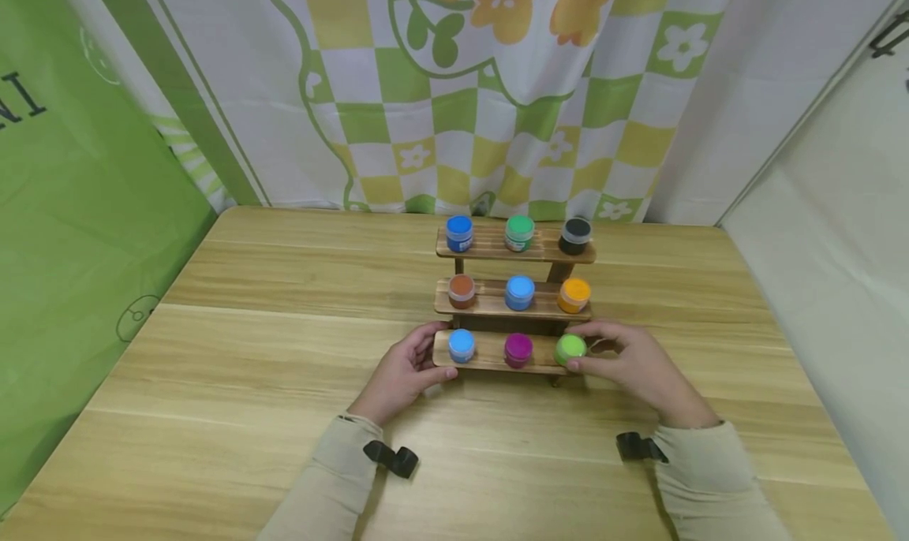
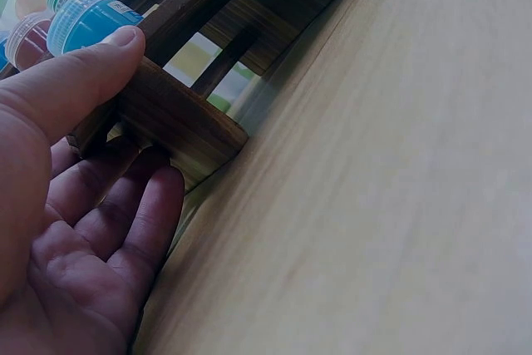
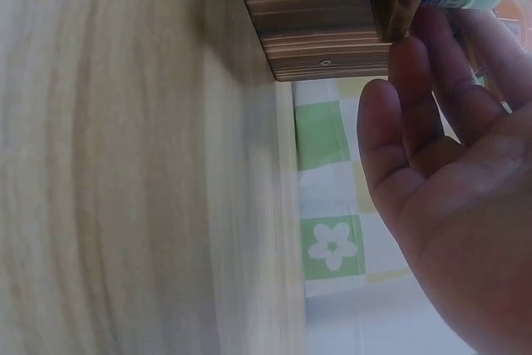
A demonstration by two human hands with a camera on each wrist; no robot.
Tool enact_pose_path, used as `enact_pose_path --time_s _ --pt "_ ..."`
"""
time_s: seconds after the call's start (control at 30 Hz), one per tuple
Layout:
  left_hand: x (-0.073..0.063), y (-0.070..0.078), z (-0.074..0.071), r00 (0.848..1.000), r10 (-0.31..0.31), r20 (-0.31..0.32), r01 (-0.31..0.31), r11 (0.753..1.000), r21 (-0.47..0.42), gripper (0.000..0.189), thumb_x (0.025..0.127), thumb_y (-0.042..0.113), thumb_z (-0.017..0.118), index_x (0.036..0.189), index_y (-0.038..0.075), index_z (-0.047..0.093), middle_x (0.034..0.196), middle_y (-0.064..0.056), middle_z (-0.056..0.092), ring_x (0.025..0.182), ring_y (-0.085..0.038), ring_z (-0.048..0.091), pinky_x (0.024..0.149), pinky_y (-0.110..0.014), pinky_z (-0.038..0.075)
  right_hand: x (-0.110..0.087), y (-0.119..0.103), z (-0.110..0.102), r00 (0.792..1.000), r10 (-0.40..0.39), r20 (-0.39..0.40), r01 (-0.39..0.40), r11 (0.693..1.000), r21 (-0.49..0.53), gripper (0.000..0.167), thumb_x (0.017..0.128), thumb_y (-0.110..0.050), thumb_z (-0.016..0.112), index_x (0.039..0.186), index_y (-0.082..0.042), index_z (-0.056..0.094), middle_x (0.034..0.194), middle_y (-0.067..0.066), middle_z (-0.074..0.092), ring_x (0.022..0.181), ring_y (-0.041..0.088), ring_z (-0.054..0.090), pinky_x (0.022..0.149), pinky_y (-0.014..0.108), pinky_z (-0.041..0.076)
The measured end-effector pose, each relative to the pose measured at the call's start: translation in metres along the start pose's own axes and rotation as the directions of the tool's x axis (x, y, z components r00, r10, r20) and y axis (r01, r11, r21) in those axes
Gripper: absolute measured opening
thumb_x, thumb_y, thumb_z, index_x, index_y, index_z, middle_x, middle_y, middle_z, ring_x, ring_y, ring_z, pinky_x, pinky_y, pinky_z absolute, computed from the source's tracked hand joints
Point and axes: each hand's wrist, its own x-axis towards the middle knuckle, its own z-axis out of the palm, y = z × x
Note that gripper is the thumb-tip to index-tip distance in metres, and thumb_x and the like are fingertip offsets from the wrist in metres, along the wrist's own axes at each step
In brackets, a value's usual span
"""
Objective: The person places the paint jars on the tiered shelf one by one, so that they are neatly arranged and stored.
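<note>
A three-tier wooden display stand [image 1: 491, 357] holds small paint jars, three to a tier. My left hand [image 1: 403, 374] grips the left end of the lowest tier; in the left wrist view its thumb [image 2: 108, 64] lies along the top edge and the fingers curl below. Beside that thumb stands a light blue jar [image 1: 461, 345]. At the other end, my right hand [image 1: 628, 361] pinches the light green jar [image 1: 570, 349] between thumb and fingers. Its lower fingers reach the shelf end in the right wrist view. A purple jar [image 1: 518, 350] sits between the two.
On the middle tier are brown [image 1: 461, 291], blue [image 1: 520, 292] and orange [image 1: 574, 295] jars. Dark blue [image 1: 459, 233], green [image 1: 520, 233] and black [image 1: 575, 236] ones top the stand. A checked curtain [image 1: 454, 131] hangs behind the wooden table [image 1: 284, 352].
</note>
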Motion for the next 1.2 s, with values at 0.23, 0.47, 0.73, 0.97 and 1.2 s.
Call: enact_pose_path --time_s 0.23,0.47,0.73,0.97,1.2 --pt "0.0008 -0.0014 -0.0015 1.0 0.002 0.001 -0.002 1.0 -0.002 0.069 0.084 0.007 0.081 0.145 0.011 0.05 0.155 -0.01 0.043 0.14 -0.022 0.044 0.109 -0.039 0.046 0.0017 0.0014 0.0007 1.0 0.007 0.006 -0.007 1.0 0.01 0.043 0.084 -0.027 0.083 0.12 -0.009 0.071 0.114 0.006 0.07 0.101 0.023 0.062 0.093 0.045 0.051" --pt "0.0032 -0.0022 -0.0021 1.0 0.012 0.004 -0.012 1.0 -0.003 0.069 0.084 0.007 0.082 0.145 0.011 0.05 0.155 -0.009 0.044 0.14 -0.023 0.044 0.107 -0.038 0.048 0.0025 0.0039 -0.0014 1.0 0.01 0.016 -0.01 1.0 0.023 0.045 0.084 -0.028 0.083 0.121 -0.008 0.069 0.118 0.009 0.069 0.104 0.026 0.062 0.095 0.048 0.05" --pt "0.0047 -0.0015 -0.0006 1.0 0.001 0.023 -0.001 1.0 -0.013 0.07 0.085 0.007 0.081 0.146 0.01 0.048 0.156 -0.009 0.043 0.139 -0.023 0.046 0.107 -0.036 0.048 -0.0002 0.0052 -0.0027 1.0 0.02 0.023 -0.021 0.999 0.044 0.046 0.084 -0.027 0.083 0.122 -0.007 0.068 0.119 0.009 0.069 0.106 0.026 0.062 0.098 0.05 0.049" --pt "0.0052 -0.0036 -0.0019 1.0 0.021 0.023 -0.021 1.0 -0.004 0.071 0.085 0.007 0.08 0.147 0.008 0.047 0.156 -0.012 0.042 0.141 -0.025 0.043 0.109 -0.037 0.046 -0.0001 0.0059 -0.0032 1.0 0.011 0.021 -0.012 0.998 0.054 0.046 0.084 -0.026 0.083 0.123 -0.007 0.067 0.124 0.01 0.068 0.11 0.027 0.064 0.101 0.053 0.05" --pt "0.0063 -0.0064 -0.0022 0.999 0.032 0.011 -0.032 0.999 -0.016 0.071 0.086 0.005 0.079 0.148 0.005 0.045 0.154 -0.014 0.043 0.141 -0.027 0.043 0.109 -0.038 0.046 0.0012 0.0025 -0.0027 1.0 0.01 0.01 -0.01 0.997 0.071 0.047 0.085 -0.026 0.083 0.124 -0.007 0.066 0.121 0.007 0.069 0.108 0.023 0.063 0.099 0.04 0.052"
